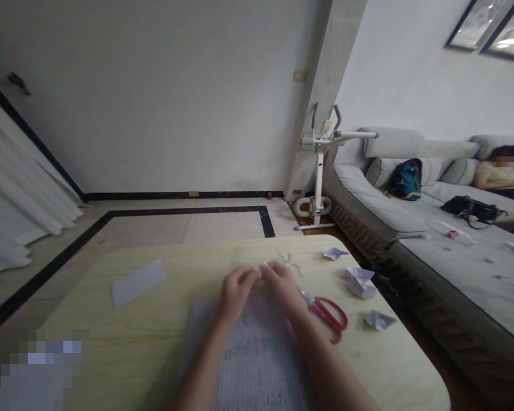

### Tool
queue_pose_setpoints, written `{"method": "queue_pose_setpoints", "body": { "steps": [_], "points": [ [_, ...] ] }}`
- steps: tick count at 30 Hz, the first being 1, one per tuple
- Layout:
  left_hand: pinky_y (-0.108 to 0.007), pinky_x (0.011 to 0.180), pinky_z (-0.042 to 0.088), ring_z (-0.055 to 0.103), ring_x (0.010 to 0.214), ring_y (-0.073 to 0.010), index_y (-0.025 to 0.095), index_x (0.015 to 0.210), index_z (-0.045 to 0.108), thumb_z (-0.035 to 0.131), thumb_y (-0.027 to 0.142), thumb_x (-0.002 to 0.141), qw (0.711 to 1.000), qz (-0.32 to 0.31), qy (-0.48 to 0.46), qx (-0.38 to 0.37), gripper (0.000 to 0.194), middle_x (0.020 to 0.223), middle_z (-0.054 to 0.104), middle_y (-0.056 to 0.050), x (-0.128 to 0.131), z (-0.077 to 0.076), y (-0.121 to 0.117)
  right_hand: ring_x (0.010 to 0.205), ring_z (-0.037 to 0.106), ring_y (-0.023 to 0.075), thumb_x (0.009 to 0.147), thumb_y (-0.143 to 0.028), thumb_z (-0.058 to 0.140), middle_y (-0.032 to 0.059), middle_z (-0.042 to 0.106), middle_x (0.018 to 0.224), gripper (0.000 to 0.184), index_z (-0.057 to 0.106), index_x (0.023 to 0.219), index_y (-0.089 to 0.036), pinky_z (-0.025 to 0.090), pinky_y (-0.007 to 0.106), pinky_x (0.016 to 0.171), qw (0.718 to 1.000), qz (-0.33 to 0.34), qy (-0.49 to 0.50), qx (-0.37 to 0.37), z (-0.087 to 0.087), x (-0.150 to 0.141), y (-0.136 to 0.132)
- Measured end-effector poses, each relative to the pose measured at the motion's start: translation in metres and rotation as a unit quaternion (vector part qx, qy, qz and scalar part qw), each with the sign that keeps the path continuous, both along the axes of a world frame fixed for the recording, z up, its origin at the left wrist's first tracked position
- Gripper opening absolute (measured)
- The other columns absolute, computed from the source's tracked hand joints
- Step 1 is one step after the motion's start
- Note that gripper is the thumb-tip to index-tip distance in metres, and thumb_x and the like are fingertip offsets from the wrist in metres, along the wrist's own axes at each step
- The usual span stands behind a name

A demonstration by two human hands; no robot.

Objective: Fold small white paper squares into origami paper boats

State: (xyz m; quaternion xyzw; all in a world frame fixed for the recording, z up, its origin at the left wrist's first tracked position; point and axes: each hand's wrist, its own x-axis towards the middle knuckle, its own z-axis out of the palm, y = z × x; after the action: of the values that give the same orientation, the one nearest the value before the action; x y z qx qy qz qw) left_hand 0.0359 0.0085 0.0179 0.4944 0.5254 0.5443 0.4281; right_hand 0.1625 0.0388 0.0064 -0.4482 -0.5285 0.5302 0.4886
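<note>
My left hand and my right hand meet above the table, fingers pinched close together. Between the fingertips is a small whitish piece of paper, mostly covered and blurred. Below my forearms lies a lined sheet with handwriting. Scissors with red handles rest just right of my right wrist, blades partly hidden by it. Thin paper scraps are scattered beyond my right hand. Folded paper pieces lie along the right side: one at the back, a larger one and one nearer.
A blank white paper rectangle lies on the left of the light wooden table. Past the table's right edge stands a grey sofa with a blue backpack, a black bag and a seated person. White exercise equipment stands behind.
</note>
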Motion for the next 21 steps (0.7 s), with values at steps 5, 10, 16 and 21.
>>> {"method": "queue_pose_setpoints", "body": {
  "steps": [5,10,16,21],
  "points": [
    [-0.023,0.062,0.044,0.058,0.068,-0.0152,0.015,0.071,0.064,0.057,0.035,0.077,0.999,0.014,0.026,0.018,0.022,0.069,0.064,-0.002,-0.0009,0.0012,-0.0015,0.056,0.051,0.0125,0.078,-0.041,0.058,-0.0004,0.056,0.058,0.029,0.060,0.064,-0.015,0.039,0.023,0.054,0.998,-0.009,-0.056,0.031,0.0044,-0.0009,-0.0025],
    [-0.021,0.055,0.040,0.052,0.059,-0.0125,0.015,0.064,0.059,0.057,0.036,0.076,1.000,0.011,0.000,-0.009,0.025,0.059,0.055,0.001,-0.0037,0.0050,-0.0027,0.059,0.053,0.0137,0.079,-0.040,0.057,0.0007,0.058,0.061,0.028,0.059,0.066,-0.015,0.041,0.024,0.056,0.994,-0.017,-0.088,0.063,0.0084,-0.0036,-0.0064],
    [-0.021,0.050,0.036,0.045,0.052,-0.0102,0.015,0.057,0.053,0.058,0.035,0.074,0.999,0.015,-0.028,-0.029,0.026,0.052,0.047,0.004,-0.0049,0.0059,-0.0027,0.060,0.052,0.0138,0.079,-0.038,0.056,0.0005,0.057,0.061,0.025,0.058,0.067,-0.015,0.040,0.024,0.056,0.991,-0.019,-0.107,0.084,0.0106,-0.0068,-0.0092],
    [-0.020,0.048,0.032,0.040,0.050,-0.0093,0.017,0.054,0.046,0.055,0.033,0.076,1.000,0.023,0.012,-0.012,0.029,0.051,0.041,0.005,-0.0046,0.0038,-0.0019,0.056,0.049,0.0122,0.079,-0.035,0.056,-0.0016,0.053,0.057,0.026,0.057,0.063,-0.016,0.037,0.023,0.053,0.994,-0.009,-0.093,0.056,0.0088,-0.0057,-0.0068]
  ]
}}
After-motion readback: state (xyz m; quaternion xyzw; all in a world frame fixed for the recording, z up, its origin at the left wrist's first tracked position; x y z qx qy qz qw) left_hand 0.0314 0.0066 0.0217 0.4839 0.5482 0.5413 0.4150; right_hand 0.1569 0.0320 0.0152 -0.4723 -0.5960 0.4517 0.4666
